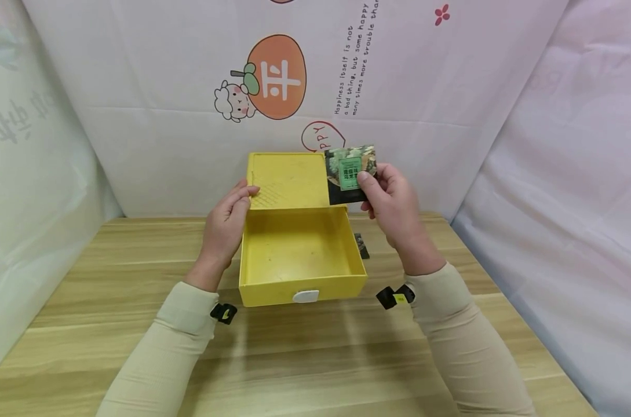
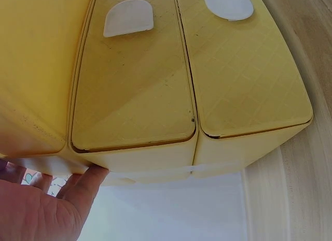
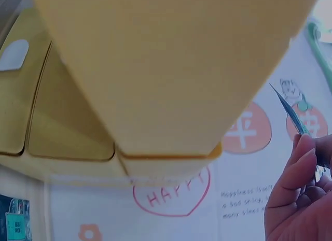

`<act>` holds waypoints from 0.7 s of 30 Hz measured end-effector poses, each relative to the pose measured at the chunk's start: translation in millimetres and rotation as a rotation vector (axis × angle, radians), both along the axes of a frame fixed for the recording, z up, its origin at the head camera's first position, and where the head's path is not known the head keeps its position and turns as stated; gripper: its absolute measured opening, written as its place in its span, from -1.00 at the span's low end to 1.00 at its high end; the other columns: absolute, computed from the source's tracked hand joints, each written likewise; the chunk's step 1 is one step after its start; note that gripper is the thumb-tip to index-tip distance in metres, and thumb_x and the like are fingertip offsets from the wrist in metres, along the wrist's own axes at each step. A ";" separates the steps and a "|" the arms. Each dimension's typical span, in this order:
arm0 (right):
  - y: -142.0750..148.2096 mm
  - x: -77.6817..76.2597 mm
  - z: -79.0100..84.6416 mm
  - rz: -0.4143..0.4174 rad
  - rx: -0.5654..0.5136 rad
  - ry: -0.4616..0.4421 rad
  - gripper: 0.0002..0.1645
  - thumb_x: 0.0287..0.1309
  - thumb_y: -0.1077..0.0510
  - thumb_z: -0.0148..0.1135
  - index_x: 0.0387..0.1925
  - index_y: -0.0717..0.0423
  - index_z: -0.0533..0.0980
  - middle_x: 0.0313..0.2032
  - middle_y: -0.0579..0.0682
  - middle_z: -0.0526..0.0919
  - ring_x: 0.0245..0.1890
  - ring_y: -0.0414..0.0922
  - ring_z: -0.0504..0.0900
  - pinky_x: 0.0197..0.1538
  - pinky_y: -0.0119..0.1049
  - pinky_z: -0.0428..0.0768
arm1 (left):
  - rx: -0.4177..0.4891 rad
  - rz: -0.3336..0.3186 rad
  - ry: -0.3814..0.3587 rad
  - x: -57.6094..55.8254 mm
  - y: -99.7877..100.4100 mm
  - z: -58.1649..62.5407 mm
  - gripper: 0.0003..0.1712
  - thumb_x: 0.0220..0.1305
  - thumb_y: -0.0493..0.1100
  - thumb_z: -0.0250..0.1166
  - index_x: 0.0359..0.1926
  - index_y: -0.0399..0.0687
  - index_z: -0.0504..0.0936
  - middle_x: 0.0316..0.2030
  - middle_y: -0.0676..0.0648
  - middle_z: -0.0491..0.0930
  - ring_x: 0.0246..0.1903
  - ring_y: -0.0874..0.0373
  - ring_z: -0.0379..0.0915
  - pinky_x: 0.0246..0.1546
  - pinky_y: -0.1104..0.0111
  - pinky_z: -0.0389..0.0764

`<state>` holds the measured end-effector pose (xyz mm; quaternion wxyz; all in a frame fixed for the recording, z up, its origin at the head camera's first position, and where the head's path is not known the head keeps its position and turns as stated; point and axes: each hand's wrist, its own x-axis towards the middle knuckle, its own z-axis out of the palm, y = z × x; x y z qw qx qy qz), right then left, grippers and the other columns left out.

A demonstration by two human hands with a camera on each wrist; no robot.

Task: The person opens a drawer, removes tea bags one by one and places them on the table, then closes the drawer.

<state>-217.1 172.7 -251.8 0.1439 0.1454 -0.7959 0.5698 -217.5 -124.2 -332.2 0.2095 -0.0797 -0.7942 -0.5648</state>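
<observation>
A yellow drawer cabinet (image 1: 289, 179) stands on the table, its top drawer (image 1: 302, 249) pulled out and nothing visible inside. Two lower drawers (image 2: 135, 90) are closed below it in the left wrist view. My left hand (image 1: 226, 223) rests along the cabinet's left side, index fingertip over the top edge, thumb against the side. My right hand (image 1: 396, 202) pinches a flat dark sachet (image 1: 346, 194) with a green label between thumb and fingers. The sachet is raised at the cabinet's right top edge, outside the drawer; in the right wrist view it shows edge-on.
Another dark sachet (image 1: 363, 247) lies on the wooden table (image 1: 294, 359) right of the cabinet, partly hidden by the drawer. White printed cloth (image 1: 179, 75) hangs close behind the cabinet, with cloth at both sides too. The drawer front bears a white tab (image 1: 306, 296).
</observation>
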 end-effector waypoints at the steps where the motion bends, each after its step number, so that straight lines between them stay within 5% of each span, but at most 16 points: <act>1: 2.1 -1.7 -1.2 -0.009 -0.014 -0.002 -0.57 0.55 -0.07 0.14 0.09 0.22 0.45 -0.33 0.06 0.56 -0.51 -0.11 0.54 -0.48 -0.41 0.56 | -0.002 0.002 0.001 0.1 0.1 0.1 -0.47 0.65 0.09 -0.08 0.29 -0.01 0.67 0.52 0.10 0.35 0.54 0.27 0.16 0.56 0.14 0.22; 21: 38.1 -34.5 -30.8 -0.136 -0.130 -0.119 -0.73 0.54 -0.01 0.13 -0.02 0.12 0.42 -0.27 0.01 0.58 -0.44 -0.22 0.56 -0.40 -0.44 0.58 | -0.012 0.007 0.000 -0.5 -0.5 0.8 -0.46 0.65 0.10 -0.09 0.29 0.00 0.66 0.53 0.09 0.35 0.54 0.25 0.16 0.57 0.13 0.20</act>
